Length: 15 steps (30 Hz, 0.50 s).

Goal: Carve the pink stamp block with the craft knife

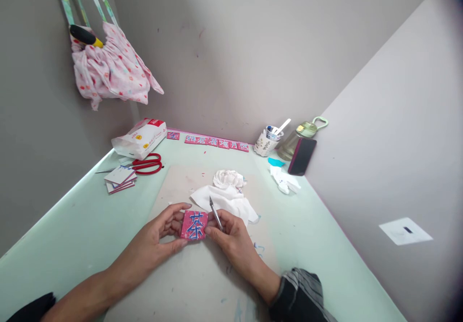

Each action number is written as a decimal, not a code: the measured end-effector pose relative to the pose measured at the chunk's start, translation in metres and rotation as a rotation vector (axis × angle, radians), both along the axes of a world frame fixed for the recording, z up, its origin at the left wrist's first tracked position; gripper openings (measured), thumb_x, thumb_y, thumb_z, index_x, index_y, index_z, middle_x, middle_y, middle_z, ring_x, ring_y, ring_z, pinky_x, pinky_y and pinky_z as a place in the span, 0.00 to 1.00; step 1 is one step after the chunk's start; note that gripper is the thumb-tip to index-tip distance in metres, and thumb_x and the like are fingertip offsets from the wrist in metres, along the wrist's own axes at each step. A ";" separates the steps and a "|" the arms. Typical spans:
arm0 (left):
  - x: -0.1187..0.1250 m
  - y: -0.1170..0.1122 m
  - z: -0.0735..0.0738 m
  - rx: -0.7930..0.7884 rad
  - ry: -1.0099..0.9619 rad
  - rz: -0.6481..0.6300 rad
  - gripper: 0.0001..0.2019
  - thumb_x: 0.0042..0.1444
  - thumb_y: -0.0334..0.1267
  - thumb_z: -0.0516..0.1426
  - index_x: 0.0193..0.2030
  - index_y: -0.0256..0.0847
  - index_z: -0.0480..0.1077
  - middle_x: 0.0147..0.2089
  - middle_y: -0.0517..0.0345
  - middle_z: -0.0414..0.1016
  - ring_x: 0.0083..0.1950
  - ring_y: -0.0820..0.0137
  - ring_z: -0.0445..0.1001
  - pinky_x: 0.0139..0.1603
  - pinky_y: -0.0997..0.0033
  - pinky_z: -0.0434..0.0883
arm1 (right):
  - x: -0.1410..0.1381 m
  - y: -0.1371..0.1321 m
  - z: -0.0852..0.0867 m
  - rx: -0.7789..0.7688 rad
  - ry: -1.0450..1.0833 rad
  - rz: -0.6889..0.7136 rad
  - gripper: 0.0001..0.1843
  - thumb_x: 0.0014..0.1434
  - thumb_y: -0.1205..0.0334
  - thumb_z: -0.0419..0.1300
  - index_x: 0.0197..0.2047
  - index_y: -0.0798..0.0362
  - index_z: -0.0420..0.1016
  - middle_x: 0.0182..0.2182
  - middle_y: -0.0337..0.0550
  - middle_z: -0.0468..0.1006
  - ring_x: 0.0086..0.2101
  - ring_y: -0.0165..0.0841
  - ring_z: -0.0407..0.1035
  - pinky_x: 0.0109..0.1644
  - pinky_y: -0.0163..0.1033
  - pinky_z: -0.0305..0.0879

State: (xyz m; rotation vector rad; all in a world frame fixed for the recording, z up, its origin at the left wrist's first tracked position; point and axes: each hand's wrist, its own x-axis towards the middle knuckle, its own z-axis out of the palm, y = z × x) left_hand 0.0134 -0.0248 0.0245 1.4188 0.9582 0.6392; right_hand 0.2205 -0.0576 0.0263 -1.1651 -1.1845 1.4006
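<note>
A small pink square block with a blue carved character sits just above the grey work mat, held between both hands. My left hand pinches its left edge with thumb and fingers. My right hand grips the right edge and also holds a thin metal craft knife, blade pointing up and away. Crumpled white tissues lie right behind the block.
Red scissors, a stack of small cards and a tissue packet lie at the left. A row of pink blocks lines the back wall. A cup of tools, a bottle and a phone stand at the right corner.
</note>
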 end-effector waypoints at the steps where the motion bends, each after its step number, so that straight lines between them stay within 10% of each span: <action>1: -0.001 0.000 0.000 -0.016 -0.025 -0.012 0.24 0.58 0.42 0.60 0.60 0.48 0.62 0.48 0.55 0.78 0.52 0.62 0.77 0.57 0.58 0.71 | 0.000 0.000 0.000 -0.001 0.005 0.000 0.10 0.55 0.57 0.65 0.37 0.53 0.75 0.31 0.40 0.79 0.32 0.33 0.71 0.39 0.38 0.63; 15: -0.001 0.003 0.000 -0.124 -0.094 -0.015 0.19 0.59 0.47 0.62 0.54 0.47 0.67 0.45 0.59 0.77 0.52 0.62 0.74 0.55 0.61 0.68 | 0.001 0.001 -0.005 -0.021 0.055 0.006 0.08 0.54 0.61 0.66 0.37 0.55 0.76 0.30 0.39 0.77 0.32 0.32 0.67 0.38 0.36 0.59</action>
